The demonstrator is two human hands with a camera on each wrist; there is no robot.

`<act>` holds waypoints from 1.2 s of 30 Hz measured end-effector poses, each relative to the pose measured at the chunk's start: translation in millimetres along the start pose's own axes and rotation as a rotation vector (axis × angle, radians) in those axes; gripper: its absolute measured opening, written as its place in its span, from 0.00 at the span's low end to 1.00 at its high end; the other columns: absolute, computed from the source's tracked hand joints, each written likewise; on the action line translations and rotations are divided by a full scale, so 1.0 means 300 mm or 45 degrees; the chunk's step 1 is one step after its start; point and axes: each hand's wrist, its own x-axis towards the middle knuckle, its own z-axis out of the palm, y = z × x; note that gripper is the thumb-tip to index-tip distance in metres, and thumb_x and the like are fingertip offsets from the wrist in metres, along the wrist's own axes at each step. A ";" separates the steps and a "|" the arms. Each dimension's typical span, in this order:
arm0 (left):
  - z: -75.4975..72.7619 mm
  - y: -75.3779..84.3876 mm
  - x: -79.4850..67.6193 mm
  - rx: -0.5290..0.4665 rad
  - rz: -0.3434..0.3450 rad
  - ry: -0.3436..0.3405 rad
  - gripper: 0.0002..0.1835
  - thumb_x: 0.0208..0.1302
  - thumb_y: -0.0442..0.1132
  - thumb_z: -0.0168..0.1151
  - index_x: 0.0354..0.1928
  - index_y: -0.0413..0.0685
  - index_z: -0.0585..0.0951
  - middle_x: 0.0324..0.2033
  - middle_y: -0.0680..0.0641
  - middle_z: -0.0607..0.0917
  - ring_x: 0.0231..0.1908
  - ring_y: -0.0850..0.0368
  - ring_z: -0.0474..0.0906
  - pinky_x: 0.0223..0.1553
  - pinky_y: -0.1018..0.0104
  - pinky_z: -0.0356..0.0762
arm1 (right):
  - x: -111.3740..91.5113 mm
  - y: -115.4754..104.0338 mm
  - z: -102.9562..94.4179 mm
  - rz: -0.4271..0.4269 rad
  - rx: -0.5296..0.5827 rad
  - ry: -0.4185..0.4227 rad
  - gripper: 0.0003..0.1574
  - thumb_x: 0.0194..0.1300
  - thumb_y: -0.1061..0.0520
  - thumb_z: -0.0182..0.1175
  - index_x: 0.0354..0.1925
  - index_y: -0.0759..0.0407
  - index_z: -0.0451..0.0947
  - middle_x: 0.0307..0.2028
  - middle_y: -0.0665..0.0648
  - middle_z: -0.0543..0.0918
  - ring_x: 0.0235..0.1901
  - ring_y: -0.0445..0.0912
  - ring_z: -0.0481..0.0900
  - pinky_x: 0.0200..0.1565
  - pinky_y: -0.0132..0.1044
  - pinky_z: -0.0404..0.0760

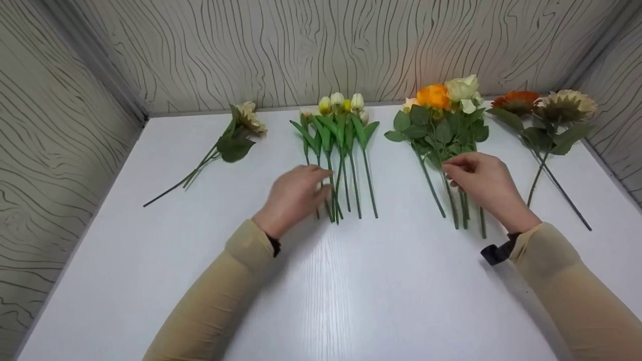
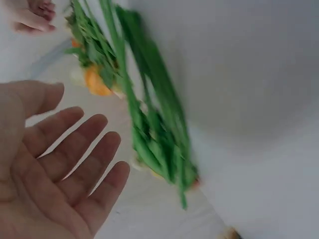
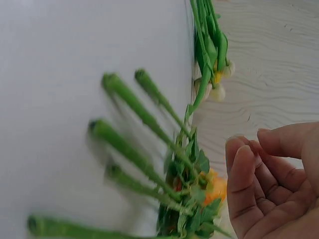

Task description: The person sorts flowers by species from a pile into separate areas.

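Observation:
My left hand [image 1: 299, 193] hovers over the stems of the tulips [image 1: 346, 128], a fanned group with white and yellow heads and long green leaves. In the left wrist view its fingers [image 2: 102, 157] are spread with nothing in the palm. My right hand [image 1: 484, 180] hangs above the rose stems [image 1: 451, 200]. Its fingers bend loosely towards the thumb [image 3: 286, 142], and nothing shows between them in the right wrist view. The roses have an orange head [image 1: 433, 96], a white head [image 1: 461, 89] and dark green leaves.
At the left lies a cream flower [image 1: 250, 119] with its stems pointing to the front left. On the right, a rust-red flower [image 1: 516, 102] and a large cream flower [image 1: 567, 106] lie with crossed stems. A patterned wall [image 1: 281, 50] borders the white table [image 1: 321, 301] at the back.

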 end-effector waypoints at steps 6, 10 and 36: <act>-0.100 -0.327 -0.075 0.045 -0.465 0.178 0.13 0.75 0.33 0.57 0.53 0.40 0.87 0.48 0.39 0.87 0.49 0.41 0.82 0.51 0.46 0.80 | -0.021 -0.130 0.146 -0.216 -0.017 -0.065 0.18 0.75 0.47 0.61 0.53 0.57 0.84 0.43 0.57 0.86 0.39 0.51 0.83 0.36 0.36 0.82; -0.152 -0.489 -0.147 0.085 -0.660 0.245 0.13 0.74 0.30 0.54 0.51 0.35 0.86 0.46 0.33 0.85 0.47 0.33 0.80 0.48 0.40 0.79 | -0.035 -0.226 0.257 -0.392 -0.048 -0.133 0.13 0.75 0.51 0.63 0.50 0.55 0.87 0.40 0.51 0.87 0.37 0.45 0.82 0.37 0.41 0.81; -0.206 -0.593 -0.282 -0.104 -0.994 0.208 0.13 0.70 0.31 0.53 0.45 0.29 0.84 0.41 0.31 0.85 0.41 0.36 0.80 0.42 0.43 0.78 | -0.040 -0.387 0.513 -0.645 -0.002 -0.299 0.12 0.75 0.51 0.62 0.45 0.55 0.88 0.36 0.45 0.86 0.34 0.40 0.81 0.39 0.41 0.80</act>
